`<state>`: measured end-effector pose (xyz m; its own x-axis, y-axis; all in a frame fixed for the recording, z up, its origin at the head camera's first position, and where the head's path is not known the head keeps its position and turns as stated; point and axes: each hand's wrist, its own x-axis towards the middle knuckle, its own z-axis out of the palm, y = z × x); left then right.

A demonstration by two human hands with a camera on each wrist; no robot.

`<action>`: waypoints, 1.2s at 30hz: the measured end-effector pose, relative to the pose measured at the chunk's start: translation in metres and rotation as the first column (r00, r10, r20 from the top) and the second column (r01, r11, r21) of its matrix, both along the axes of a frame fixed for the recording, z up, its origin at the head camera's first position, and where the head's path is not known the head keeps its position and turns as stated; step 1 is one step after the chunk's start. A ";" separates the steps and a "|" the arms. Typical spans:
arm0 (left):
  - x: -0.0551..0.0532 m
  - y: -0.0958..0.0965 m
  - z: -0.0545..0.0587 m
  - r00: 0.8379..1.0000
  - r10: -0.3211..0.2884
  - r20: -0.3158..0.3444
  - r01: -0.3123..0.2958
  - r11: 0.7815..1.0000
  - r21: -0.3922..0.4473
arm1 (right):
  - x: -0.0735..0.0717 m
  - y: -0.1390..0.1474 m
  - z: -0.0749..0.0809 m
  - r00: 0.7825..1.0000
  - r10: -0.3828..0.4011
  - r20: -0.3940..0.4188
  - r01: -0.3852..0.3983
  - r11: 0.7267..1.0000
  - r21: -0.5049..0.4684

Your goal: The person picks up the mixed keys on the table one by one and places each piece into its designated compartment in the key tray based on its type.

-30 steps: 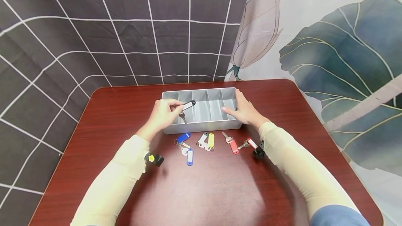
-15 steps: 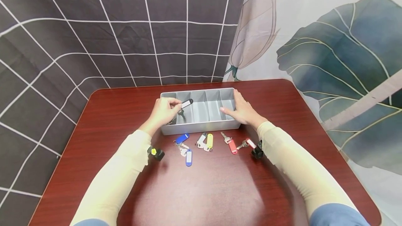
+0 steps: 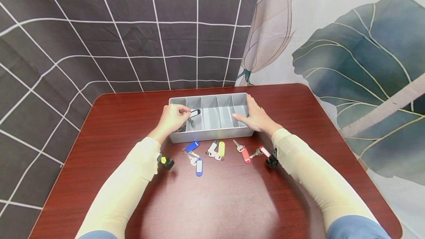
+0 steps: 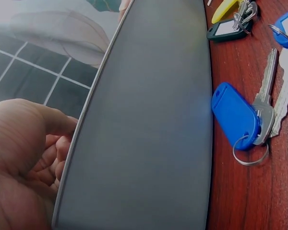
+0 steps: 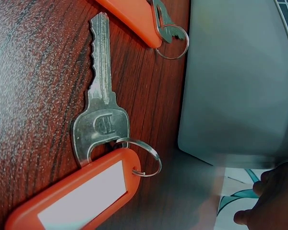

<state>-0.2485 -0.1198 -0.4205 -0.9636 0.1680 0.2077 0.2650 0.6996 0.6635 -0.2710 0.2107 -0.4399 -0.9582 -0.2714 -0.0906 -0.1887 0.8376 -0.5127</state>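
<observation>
My left hand (image 3: 170,119) pinches a black key tag (image 3: 194,113) with a white label. Its key (image 3: 190,122) hangs inside the second compartment from the left of a grey divided tray (image 3: 212,135). In the left wrist view the tray's front wall (image 4: 139,120) hides the fingertips and the tag. My right hand (image 3: 259,117) holds the tray's right end, thumb over the rightmost compartment and fingers along the outside. Something dark, partly hidden by my left hand, lies in the leftmost compartment; I cannot tell what it is.
In front of the tray lie keys with two blue tags (image 3: 192,146), a black tag (image 3: 213,145), a yellow tag (image 3: 221,149) and two red tags (image 3: 245,155). The reddish-brown table (image 3: 212,202) meets a dark gridded curtain (image 3: 179,40) behind.
My left hand has lowered the black key tag and its key into the tray, shifting slightly left. The tag has dropped to a lower angle. My right hand stays at the tray's end.
</observation>
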 end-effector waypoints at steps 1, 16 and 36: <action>0.000 0.000 0.000 1.000 0.002 0.000 -0.002 1.000 -0.007 | 0.000 0.000 0.000 1.000 0.000 0.002 0.000 1.000 -0.002; 0.004 -0.005 -0.003 0.999 0.020 -0.026 -0.020 0.999 0.025 | 0.000 -0.002 0.000 1.000 0.003 -0.005 -0.003 1.000 0.005; 0.055 0.007 0.003 0.981 -0.059 -0.187 0.082 0.989 0.120 | 0.002 -0.002 0.003 1.000 0.000 -0.002 0.000 1.000 0.001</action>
<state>-0.1936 -0.1126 -0.4176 -0.8943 0.1953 0.4025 0.4352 0.5882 0.6817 -0.2693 0.2090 -0.4366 -0.9584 -0.2712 -0.0892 -0.1895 0.8381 -0.5115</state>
